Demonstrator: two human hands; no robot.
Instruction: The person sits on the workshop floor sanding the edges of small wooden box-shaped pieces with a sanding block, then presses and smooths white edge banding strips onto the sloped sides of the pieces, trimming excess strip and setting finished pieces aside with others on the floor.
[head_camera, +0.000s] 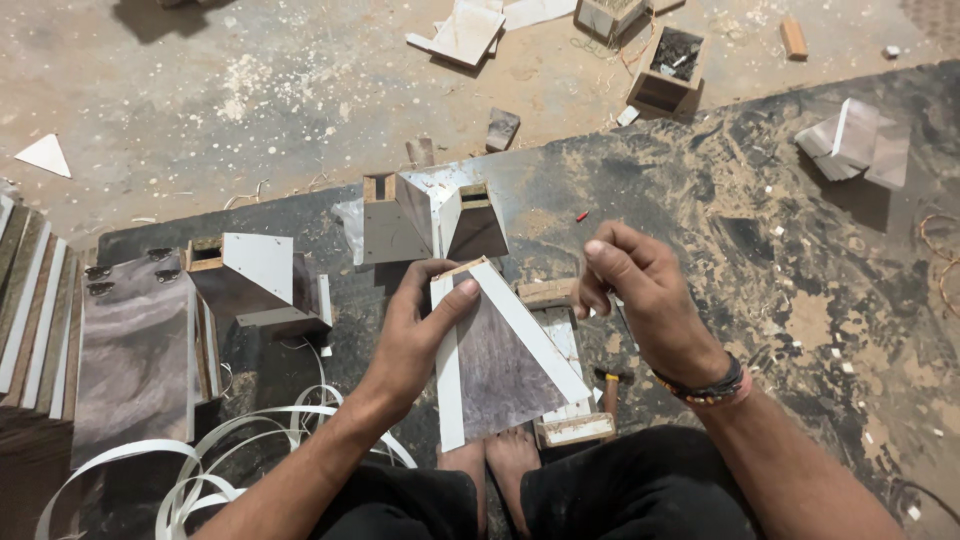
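Fingers (455, 300) of the left hand (410, 335) wrap the upper left edge of a triangular laminate-faced panel (500, 365), thumb laid flat across its purplish face and the rest curled out of sight behind it. That hand is closed firmly on the panel. The right hand (640, 300) hovers just to the right of the panel's top, its fingers pinched together; something thin may sit between them, but it is too small and shadowed to make out, and whether they touch the panel's white edge strip cannot be told.

The panel stands tilted above the person's bare feet (495, 460), which show only partly below its lower edge. Under the panel, a wooden block (575, 430) pokes out at the lower right, mostly hidden. A small hammer (608, 385) lies just right of the panel, with only its head and a bit of handle visible beside the right wrist.

Just beyond the panel's tip sits an assembled box (435, 215) of the same laminate. Left of the panel rests another half-built piece (265, 285), and farther left a stack of boards (135, 350) that is cut off by the frame edge. Loops of white edge banding (215, 450) curl at the lower left of the panel, running out of view. All of this lies on a dark, sawdust-covered sheet (780, 270) on the floor.
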